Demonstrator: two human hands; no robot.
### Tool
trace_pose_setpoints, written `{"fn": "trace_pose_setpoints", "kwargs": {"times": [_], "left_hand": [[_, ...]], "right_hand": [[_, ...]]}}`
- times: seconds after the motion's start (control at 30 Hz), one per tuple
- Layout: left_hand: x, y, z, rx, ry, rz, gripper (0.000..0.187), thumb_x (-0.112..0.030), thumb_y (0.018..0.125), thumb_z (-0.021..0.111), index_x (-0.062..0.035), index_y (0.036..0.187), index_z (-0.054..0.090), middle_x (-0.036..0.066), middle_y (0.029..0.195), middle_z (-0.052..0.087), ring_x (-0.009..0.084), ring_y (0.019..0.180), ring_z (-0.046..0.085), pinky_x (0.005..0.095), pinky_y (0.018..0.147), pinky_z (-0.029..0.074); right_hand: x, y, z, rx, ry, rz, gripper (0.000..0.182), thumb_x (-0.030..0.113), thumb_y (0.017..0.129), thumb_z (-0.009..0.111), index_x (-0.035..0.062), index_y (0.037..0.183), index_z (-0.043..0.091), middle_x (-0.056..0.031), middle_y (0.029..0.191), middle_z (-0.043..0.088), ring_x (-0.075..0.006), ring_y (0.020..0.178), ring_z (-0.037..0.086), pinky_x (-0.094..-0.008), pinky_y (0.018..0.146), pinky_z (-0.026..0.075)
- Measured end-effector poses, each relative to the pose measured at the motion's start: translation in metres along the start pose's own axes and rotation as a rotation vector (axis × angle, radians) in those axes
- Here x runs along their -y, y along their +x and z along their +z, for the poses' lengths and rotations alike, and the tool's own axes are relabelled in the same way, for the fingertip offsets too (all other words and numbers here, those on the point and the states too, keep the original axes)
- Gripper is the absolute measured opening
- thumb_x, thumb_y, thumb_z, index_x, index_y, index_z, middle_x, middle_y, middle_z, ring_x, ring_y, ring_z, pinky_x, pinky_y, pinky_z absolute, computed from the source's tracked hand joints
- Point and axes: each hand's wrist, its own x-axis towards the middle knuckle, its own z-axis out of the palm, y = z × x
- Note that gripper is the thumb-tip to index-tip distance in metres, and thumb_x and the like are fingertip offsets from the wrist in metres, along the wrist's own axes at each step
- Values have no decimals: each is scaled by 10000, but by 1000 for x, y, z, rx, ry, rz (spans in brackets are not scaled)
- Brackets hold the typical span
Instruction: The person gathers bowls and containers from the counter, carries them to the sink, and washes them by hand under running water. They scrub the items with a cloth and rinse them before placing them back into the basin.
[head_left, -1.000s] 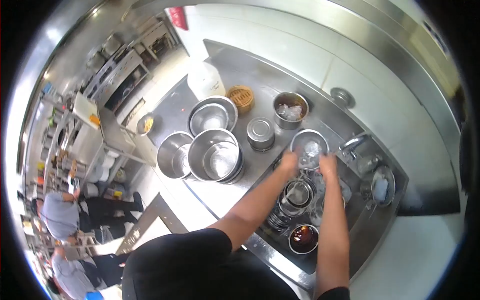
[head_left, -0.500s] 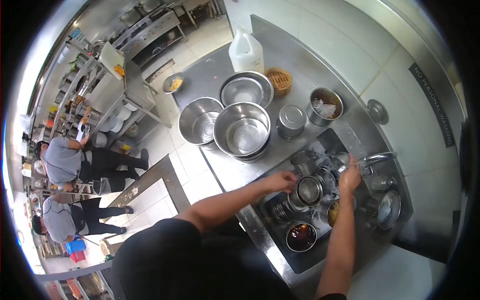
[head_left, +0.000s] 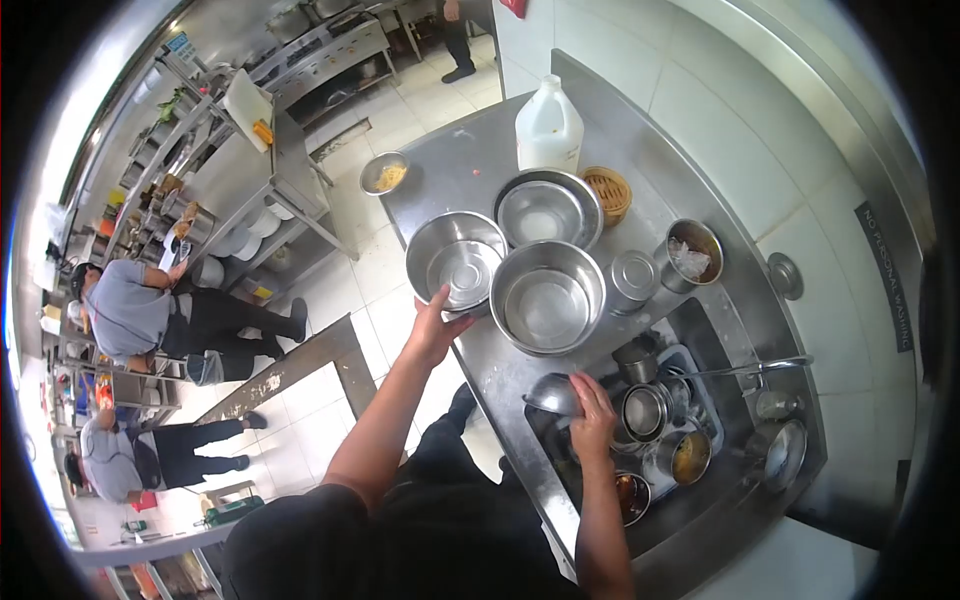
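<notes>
My left hand (head_left: 437, 328) grips the near rim of a steel pot (head_left: 456, 255), which stands at the counter's left edge with other vessels stacked under or beside it. My right hand (head_left: 593, 415) holds a small steel bowl (head_left: 553, 395), tilted, over the left side of the sink. Close to the pot are another wide steel pot (head_left: 548, 300) and a steel basin (head_left: 541, 212). Below and right of my right hand, the sink holds small steel cups (head_left: 645, 411), a container with yellow food (head_left: 690, 456) and one with dark liquid (head_left: 630, 498).
A white jug (head_left: 549, 130), bamboo steamer (head_left: 606, 193), lidded canister (head_left: 633, 280) and pot with plastic inside (head_left: 692, 255) stand on the counter. The faucet (head_left: 750, 368) reaches over the sink. Two co-workers (head_left: 130, 310) stand at the left; another person's legs (head_left: 457, 45) show behind.
My left hand has left the sink cups and taken the pot's rim. My right hand has moved left from the faucet with the bowl. The view has shifted, and another person appears behind.
</notes>
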Motion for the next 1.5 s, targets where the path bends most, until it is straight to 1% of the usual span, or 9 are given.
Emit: {"fn": "trace_pose_setpoints", "kwargs": {"times": [0.17, 0.33, 0.6, 0.83, 0.9, 1.0, 1.2, 1.3, 1.5], "left_hand": [[-6, 74, -18, -16, 56, -79, 997, -221, 1019, 584, -122, 1563, -245, 301, 1512, 317, 369, 1121, 626, 497, 898, 609], [-45, 129, 7, 72, 221, -15, 734, -207, 995, 589, -79, 1502, 74, 273, 1436, 395, 415, 1166, 608, 487, 893, 621], [-69, 269, 54, 173, 393, 118, 732, -232, 950, 658, -43, 1465, 175, 263, 1319, 495, 284, 1007, 661, 402, 702, 644], [-112, 290, 30, 261, 356, -58, 1113, -674, 880, 681, -61, 1632, 135, 255, 1657, 192, 471, 1438, 380, 574, 1090, 438], [-149, 245, 18, 342, 525, 24, 1189, -740, 882, 620, -65, 1646, 8, 256, 1602, 337, 426, 1399, 438, 524, 1143, 374], [-163, 179, 39, 473, 772, 132, 1029, -606, 896, 678, -94, 1635, 177, 270, 1640, 247, 421, 1422, 423, 539, 1067, 465], [-144, 193, 41, 416, 916, 160, 635, -151, 892, 576, 34, 1480, 421, 306, 1158, 678, 334, 1139, 671, 447, 984, 496], [-157, 227, -9, 312, 1223, 560, 526, -174, 892, 581, 83, 1350, 550, 261, 1096, 704, 368, 1071, 683, 449, 929, 513], [-200, 266, -68, 288, 1079, 493, 382, -164, 957, 521, 64, 1251, 607, 170, 1082, 696, 280, 1002, 650, 404, 890, 495]], "right_hand": [[12, 39, 57, 24, -75, 1, 549, -172, 737, 524, 56, 1204, 701, -165, 1129, 703, -397, 1056, 667, -457, 899, 543], [36, 78, 99, -34, -140, 91, 541, -149, 754, 510, 51, 1226, 684, -176, 1140, 709, -412, 1065, 672, -453, 898, 542], [44, 153, 150, -68, -264, 261, 592, -113, 791, 519, 71, 1346, 616, -187, 1332, 642, -392, 1207, 624, -449, 1011, 492], [68, 156, 183, -95, -303, 113, 607, -146, 779, 529, 79, 1333, 633, -181, 1320, 630, -386, 1194, 618, -448, 1000, 511], [89, 155, 200, -101, -289, 40, 634, -165, 753, 522, 56, 1338, 626, -180, 1329, 617, -390, 1212, 605, -448, 1005, 506], [101, 152, 207, -202, -356, 11, 526, -125, 789, 564, 70, 1266, 670, -142, 1287, 631, -367, 1156, 629, -448, 967, 535], [54, 128, 170, -328, -531, 161, 617, -122, 766, 585, 66, 1354, 590, -166, 1391, 538, -389, 1266, 540, -473, 1058, 475], [8, 152, 161, -421, -670, 217, 600, -75, 815, 583, 83, 1393, 560, -172, 1410, 527, -390, 1295, 518, -489, 1084, 446], [-34, 188, 186, -54, -943, 51, 627, 92, 916, 545, 114, 1533, 434, -141, 1605, 371, -337, 1501, 319, -548, 1218, 271]]}}
